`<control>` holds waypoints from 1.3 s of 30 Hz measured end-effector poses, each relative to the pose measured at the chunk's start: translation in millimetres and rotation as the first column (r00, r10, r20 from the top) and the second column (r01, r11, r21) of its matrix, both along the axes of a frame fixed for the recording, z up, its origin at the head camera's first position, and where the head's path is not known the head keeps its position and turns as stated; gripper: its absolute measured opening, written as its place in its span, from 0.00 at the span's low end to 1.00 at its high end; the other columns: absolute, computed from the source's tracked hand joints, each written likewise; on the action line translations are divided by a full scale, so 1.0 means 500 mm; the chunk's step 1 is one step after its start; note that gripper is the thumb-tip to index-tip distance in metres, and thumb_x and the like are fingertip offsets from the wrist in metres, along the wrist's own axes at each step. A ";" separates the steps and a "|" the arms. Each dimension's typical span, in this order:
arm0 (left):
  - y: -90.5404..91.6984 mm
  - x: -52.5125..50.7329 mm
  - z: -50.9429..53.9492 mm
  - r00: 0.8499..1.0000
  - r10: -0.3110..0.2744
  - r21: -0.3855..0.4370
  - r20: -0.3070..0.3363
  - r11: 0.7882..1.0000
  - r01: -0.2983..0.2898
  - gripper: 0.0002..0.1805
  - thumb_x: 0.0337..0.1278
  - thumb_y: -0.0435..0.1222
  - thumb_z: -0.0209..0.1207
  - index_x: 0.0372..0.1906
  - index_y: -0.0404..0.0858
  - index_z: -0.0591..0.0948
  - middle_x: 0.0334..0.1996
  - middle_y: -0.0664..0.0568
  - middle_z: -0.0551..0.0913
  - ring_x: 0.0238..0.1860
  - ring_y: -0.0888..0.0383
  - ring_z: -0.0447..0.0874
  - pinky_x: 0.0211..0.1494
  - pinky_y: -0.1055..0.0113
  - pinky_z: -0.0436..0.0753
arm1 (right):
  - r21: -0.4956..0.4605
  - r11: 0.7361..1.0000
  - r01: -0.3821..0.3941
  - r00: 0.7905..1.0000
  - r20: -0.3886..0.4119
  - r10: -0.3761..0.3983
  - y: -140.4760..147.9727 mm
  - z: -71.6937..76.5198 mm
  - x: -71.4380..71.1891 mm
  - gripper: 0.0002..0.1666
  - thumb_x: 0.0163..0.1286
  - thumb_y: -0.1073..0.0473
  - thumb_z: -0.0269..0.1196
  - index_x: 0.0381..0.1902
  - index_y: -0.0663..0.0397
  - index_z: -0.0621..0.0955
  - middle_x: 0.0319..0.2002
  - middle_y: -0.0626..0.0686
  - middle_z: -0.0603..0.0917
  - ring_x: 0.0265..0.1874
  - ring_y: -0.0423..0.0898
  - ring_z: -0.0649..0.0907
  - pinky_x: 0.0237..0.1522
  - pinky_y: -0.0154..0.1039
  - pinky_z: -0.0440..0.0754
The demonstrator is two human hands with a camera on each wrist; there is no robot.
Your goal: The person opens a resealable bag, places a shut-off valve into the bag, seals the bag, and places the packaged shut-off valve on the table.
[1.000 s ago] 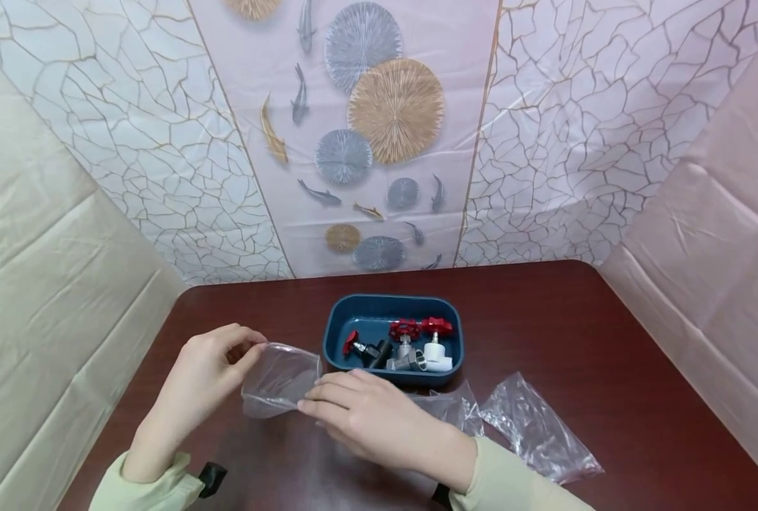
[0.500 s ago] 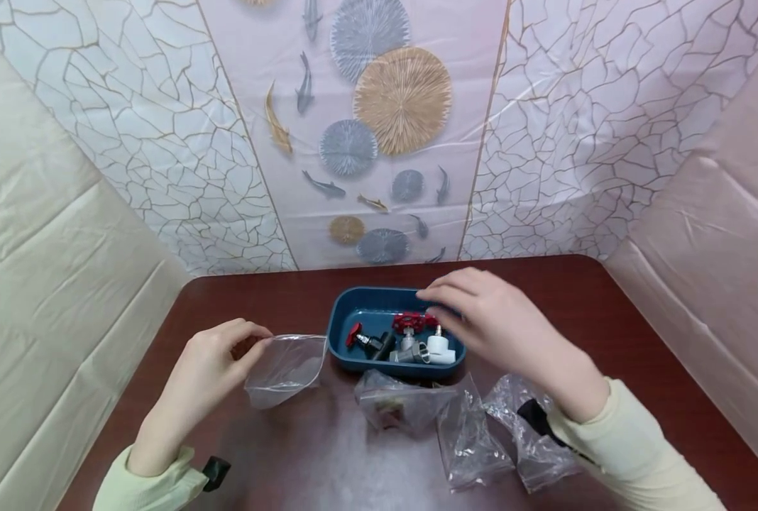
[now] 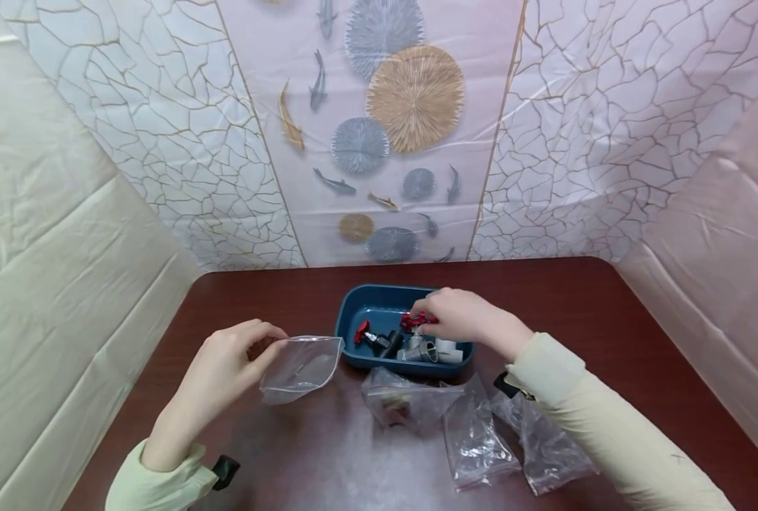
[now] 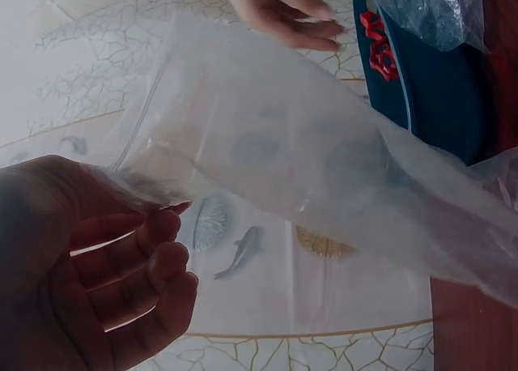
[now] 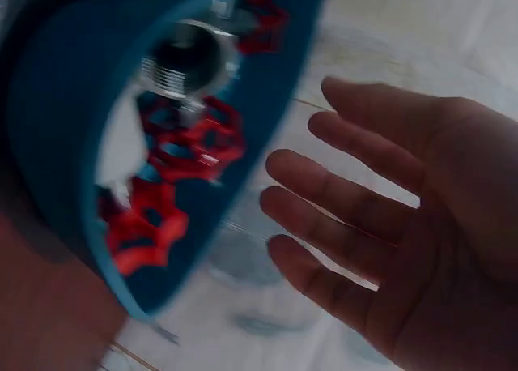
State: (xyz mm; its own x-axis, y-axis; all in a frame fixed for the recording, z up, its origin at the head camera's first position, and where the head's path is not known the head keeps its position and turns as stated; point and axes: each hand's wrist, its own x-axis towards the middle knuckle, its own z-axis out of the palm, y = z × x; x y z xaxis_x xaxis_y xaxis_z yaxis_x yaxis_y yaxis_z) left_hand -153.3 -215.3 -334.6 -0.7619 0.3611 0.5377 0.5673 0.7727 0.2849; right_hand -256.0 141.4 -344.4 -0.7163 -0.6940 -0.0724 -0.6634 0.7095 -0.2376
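Note:
The left hand [image 3: 232, 362] pinches the top corner of an open clear zip bag [image 3: 302, 369]; in the left wrist view the bag [image 4: 275, 136] spreads out beyond the curled fingers. Over the right side of a blue bin [image 3: 379, 365] is the right hand [image 3: 468, 316], fingers at the red handwheels. The bin holds a black valve [image 3: 388, 343] with a red knob, a metal valve [image 3: 422, 352] and a white valve [image 3: 451, 353]. The right wrist view has the right hand [image 5: 372, 201] with fingers extended beside the red handwheels [image 5: 194, 140], gripping nothing.
In front of the bin lies a clear bag [image 3: 411, 404] with something brownish inside. Two more crumpled clear bags [image 3: 478, 443] [image 3: 554, 454] lie to its right on the dark red table [image 3: 277, 298]. Patterned fabric [image 3: 379, 213] stands behind the table.
The right hand has let go of the bag's edge and moved right and away, over the bin. The left hand still holds the bag, its mouth showing open.

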 end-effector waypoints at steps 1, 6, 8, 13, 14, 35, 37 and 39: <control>0.002 0.000 -0.001 1.000 -0.005 -0.001 0.004 1.000 0.005 0.08 0.55 0.30 0.69 0.34 0.48 0.86 0.30 0.66 0.82 0.25 0.68 0.72 0.30 0.69 0.74 | 0.033 0.999 -0.004 0.999 0.050 0.002 -0.006 -0.013 -0.008 0.19 0.72 0.56 0.65 0.58 0.53 0.83 0.26 0.50 0.81 0.21 0.41 0.72 0.26 0.37 0.69; 0.010 -0.002 -0.006 1.000 -0.007 -0.001 0.026 1.000 0.007 0.06 0.58 0.33 0.69 0.35 0.49 0.86 0.29 0.67 0.81 0.23 0.68 0.70 0.28 0.69 0.72 | 0.163 0.986 -0.021 0.978 0.209 -0.014 -0.035 -0.057 -0.032 0.21 0.72 0.55 0.65 0.60 0.54 0.82 0.41 0.52 0.87 0.30 0.41 0.81 0.38 0.41 0.81; 0.011 -0.003 -0.008 1.000 -0.003 0.000 0.031 1.000 0.003 0.04 0.59 0.34 0.69 0.35 0.48 0.86 0.29 0.67 0.81 0.23 0.68 0.70 0.29 0.69 0.72 | 0.189 0.982 -0.018 0.972 0.234 -0.027 -0.047 -0.067 -0.036 0.21 0.71 0.54 0.66 0.60 0.52 0.82 0.52 0.52 0.85 0.43 0.44 0.84 0.48 0.47 0.82; 0.017 -0.003 -0.015 0.999 -0.009 -0.004 0.054 1.000 0.009 0.03 0.60 0.35 0.69 0.35 0.48 0.86 0.29 0.67 0.80 0.23 0.67 0.71 0.29 0.69 0.73 | 0.256 0.967 0.008 0.961 0.264 -0.078 -0.071 -0.083 -0.040 0.21 0.70 0.54 0.65 0.60 0.49 0.82 0.59 0.53 0.82 0.52 0.50 0.82 0.52 0.50 0.80; 0.018 -0.002 -0.016 0.998 -0.010 -0.004 0.060 1.000 0.011 0.04 0.59 0.35 0.69 0.36 0.48 0.86 0.29 0.67 0.80 0.23 0.67 0.71 0.29 0.69 0.73 | 0.269 0.963 0.009 0.961 0.264 -0.083 -0.074 -0.084 -0.040 0.21 0.71 0.54 0.65 0.60 0.49 0.83 0.59 0.53 0.81 0.51 0.50 0.82 0.52 0.50 0.81; 0.028 -0.002 -0.023 0.999 -0.031 0.067 0.039 0.997 0.028 0.08 0.58 0.32 0.69 0.37 0.50 0.85 0.29 0.68 0.80 0.25 0.70 0.72 0.29 0.72 0.76 | 0.189 0.974 -0.123 0.943 0.327 0.056 -0.053 -0.086 -0.054 0.19 0.74 0.57 0.61 0.61 0.50 0.81 0.53 0.49 0.84 0.46 0.43 0.83 0.52 0.46 0.81; 0.029 -0.003 -0.023 0.999 -0.033 0.070 0.042 0.997 0.030 0.08 0.58 0.33 0.69 0.37 0.50 0.86 0.29 0.68 0.81 0.25 0.70 0.73 0.29 0.72 0.76 | 0.173 0.976 -0.129 0.939 0.337 0.065 -0.048 -0.085 -0.055 0.20 0.74 0.57 0.61 0.62 0.50 0.80 0.53 0.48 0.84 0.46 0.42 0.83 0.52 0.45 0.80; 0.030 -0.004 -0.022 0.998 -0.037 0.072 0.049 0.997 0.034 0.07 0.58 0.33 0.69 0.37 0.50 0.86 0.29 0.68 0.81 0.25 0.70 0.73 0.29 0.72 0.77 | 0.153 0.979 -0.135 0.936 0.344 0.076 -0.042 -0.085 -0.057 0.20 0.74 0.56 0.61 0.62 0.49 0.80 0.54 0.48 0.83 0.46 0.41 0.83 0.52 0.45 0.80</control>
State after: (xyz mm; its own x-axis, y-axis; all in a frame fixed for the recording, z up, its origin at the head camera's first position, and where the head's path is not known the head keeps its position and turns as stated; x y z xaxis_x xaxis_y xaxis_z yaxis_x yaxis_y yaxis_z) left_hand -155.4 -200.2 -345.4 -0.7758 0.3509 0.5244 0.5778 0.7291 0.3669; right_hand -284.7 120.3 -386.7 -0.5530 -0.7199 -0.4193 -0.6399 0.6894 -0.3396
